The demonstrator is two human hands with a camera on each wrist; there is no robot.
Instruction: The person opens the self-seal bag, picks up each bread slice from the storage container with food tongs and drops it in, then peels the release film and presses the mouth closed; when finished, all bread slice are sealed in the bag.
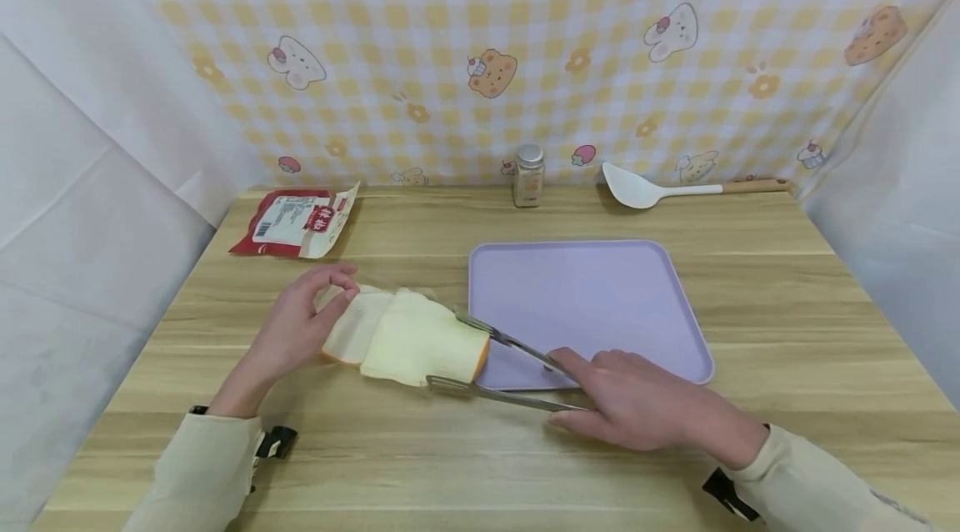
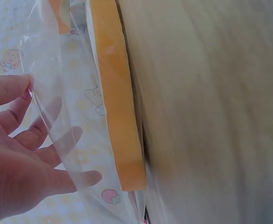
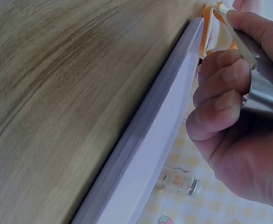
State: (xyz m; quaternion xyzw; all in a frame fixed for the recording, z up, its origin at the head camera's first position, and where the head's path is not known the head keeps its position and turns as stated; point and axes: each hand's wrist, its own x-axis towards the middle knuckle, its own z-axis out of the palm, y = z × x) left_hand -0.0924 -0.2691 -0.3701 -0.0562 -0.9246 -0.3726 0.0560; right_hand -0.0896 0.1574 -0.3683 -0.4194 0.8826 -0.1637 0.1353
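Head view: left of the lilac tray (image 1: 577, 298), my left hand (image 1: 296, 319) pinches the clear bag (image 2: 48, 65); my right hand (image 1: 633, 399) grips parted tongs (image 1: 525, 346), best squeezed lightly round the sliced bread (image 1: 423, 340).

From here I count two hands — one left hand (image 1: 300, 319) and one right hand (image 1: 637, 403) — and two sleeves (image 1: 198, 469). There's one pair of tongs (image 1: 517, 345), one clear bag (image 2: 41, 60) and at least two slices of bread (image 1: 427, 340), the exact number unclear. To the right, one lilac tray (image 1: 592, 298). Along the far edge: one red packet (image 1: 292, 223) at left, one jar (image 1: 528, 176), one white turner (image 1: 637, 190) at right. One table (image 1: 375, 465), one checked cloth (image 1: 427, 15).
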